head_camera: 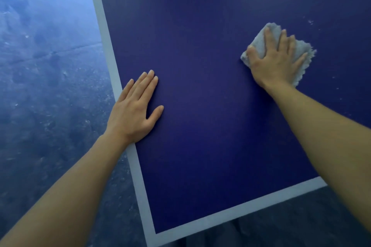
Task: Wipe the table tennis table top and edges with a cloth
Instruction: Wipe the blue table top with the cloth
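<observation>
Right hand (278, 60) presses the cloth (301, 50) flat — grip spread; left hand (134, 110) flat on the table (200, 126).

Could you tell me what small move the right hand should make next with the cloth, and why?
Probably slide the cloth up and to the right: pale specks lie on the table top just beyond it. The right hand presses the cloth flat; the left hand braces near the white edge line.

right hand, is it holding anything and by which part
The right hand presses flat on the middle of a crumpled grey fluffy cloth, pinning it to the dark blue table top rather than gripping it.
</observation>
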